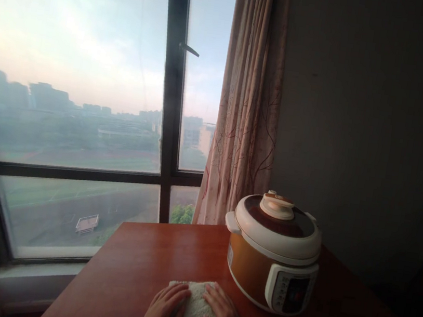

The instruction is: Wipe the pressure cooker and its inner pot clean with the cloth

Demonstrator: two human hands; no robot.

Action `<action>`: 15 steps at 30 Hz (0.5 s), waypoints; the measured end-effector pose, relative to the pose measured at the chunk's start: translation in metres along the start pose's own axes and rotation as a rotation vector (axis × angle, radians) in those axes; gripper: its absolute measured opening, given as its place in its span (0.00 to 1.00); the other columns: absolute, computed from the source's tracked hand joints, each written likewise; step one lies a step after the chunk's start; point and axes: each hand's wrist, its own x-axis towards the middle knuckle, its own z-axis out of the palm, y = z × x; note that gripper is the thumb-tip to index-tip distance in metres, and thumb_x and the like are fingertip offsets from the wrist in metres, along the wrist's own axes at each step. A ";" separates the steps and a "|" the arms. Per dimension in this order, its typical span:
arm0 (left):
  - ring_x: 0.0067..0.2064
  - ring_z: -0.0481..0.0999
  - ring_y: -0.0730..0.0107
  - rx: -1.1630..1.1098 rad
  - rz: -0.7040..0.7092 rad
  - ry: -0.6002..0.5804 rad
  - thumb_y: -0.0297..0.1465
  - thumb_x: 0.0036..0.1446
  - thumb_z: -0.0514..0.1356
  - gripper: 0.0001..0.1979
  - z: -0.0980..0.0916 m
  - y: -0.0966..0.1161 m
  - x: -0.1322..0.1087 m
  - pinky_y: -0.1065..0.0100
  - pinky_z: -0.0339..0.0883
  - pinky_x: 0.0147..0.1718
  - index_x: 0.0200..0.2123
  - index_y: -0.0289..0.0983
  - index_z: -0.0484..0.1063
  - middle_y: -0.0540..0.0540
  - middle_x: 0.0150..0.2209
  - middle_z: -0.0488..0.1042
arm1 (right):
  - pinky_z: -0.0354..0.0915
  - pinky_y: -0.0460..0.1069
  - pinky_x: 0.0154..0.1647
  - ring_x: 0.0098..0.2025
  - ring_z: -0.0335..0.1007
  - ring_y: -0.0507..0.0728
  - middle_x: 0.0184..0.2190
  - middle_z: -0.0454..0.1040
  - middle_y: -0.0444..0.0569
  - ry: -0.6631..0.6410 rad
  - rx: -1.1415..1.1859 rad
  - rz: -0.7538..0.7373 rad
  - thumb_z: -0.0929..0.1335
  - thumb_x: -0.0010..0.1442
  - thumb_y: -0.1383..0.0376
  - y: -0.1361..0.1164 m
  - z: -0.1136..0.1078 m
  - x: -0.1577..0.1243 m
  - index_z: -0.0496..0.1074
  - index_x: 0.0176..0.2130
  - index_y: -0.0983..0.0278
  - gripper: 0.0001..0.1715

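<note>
A pale, fluffy cloth, perhaps a folded towel [196, 308], lies on the reddish-brown table [167, 247] near the bottom of the view. My left hand [166, 309] rests over its left edge, fingers stretched forward and the thumb along the inner side. Across from it, my right hand [223, 315] lies on the right edge with its fingers spread. Both palms face down and neither grips the cloth visibly. The cloth's near end runs out of the picture. Just beyond my right hand stands an electric pressure cooker [247, 268], white and golden brown, with its lid on.
The cooker's control panel [291, 291] faces toward me on the right. A large window [75, 173] borders the table on the left, and a patterned curtain [246, 105] hangs behind it. A dark wall [356, 137] fills the right side.
</note>
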 end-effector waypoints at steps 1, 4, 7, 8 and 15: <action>0.50 0.83 0.57 -0.001 0.003 0.002 0.33 0.61 0.62 0.15 0.000 0.000 0.000 0.59 0.77 0.50 0.51 0.44 0.79 0.41 0.51 0.82 | 0.51 0.63 0.72 0.72 0.51 0.65 0.68 0.62 0.50 0.003 -0.001 -0.004 0.64 0.67 0.57 0.001 0.000 0.000 0.70 0.63 0.61 0.28; 0.50 0.83 0.58 -0.001 0.017 0.005 0.33 0.62 0.61 0.15 -0.001 0.000 0.001 0.60 0.77 0.50 0.51 0.44 0.79 0.42 0.50 0.82 | 0.52 0.63 0.72 0.72 0.53 0.65 0.67 0.63 0.51 0.018 0.005 -0.025 0.65 0.67 0.58 0.005 0.003 0.000 0.71 0.63 0.61 0.28; 0.50 0.83 0.58 0.023 0.025 0.005 0.34 0.62 0.61 0.15 -0.001 0.000 0.001 0.59 0.77 0.50 0.51 0.44 0.79 0.42 0.50 0.82 | 0.54 0.64 0.71 0.71 0.54 0.66 0.67 0.64 0.53 0.037 0.015 -0.044 0.65 0.66 0.58 0.009 0.005 0.001 0.72 0.62 0.62 0.27; 0.50 0.83 0.58 0.032 0.029 0.005 0.34 0.62 0.61 0.15 -0.001 0.000 0.001 0.59 0.77 0.50 0.51 0.44 0.79 0.42 0.50 0.82 | 0.54 0.64 0.71 0.71 0.54 0.66 0.67 0.64 0.53 0.039 0.016 -0.047 0.65 0.66 0.58 0.010 0.005 0.001 0.72 0.62 0.62 0.27; 0.50 0.83 0.58 0.053 0.050 0.003 0.34 0.62 0.61 0.14 0.000 -0.002 -0.001 0.59 0.78 0.49 0.51 0.44 0.79 0.42 0.51 0.82 | 0.53 0.63 0.71 0.71 0.53 0.67 0.67 0.64 0.53 0.023 0.008 -0.022 0.65 0.66 0.58 0.006 0.003 0.001 0.72 0.62 0.64 0.28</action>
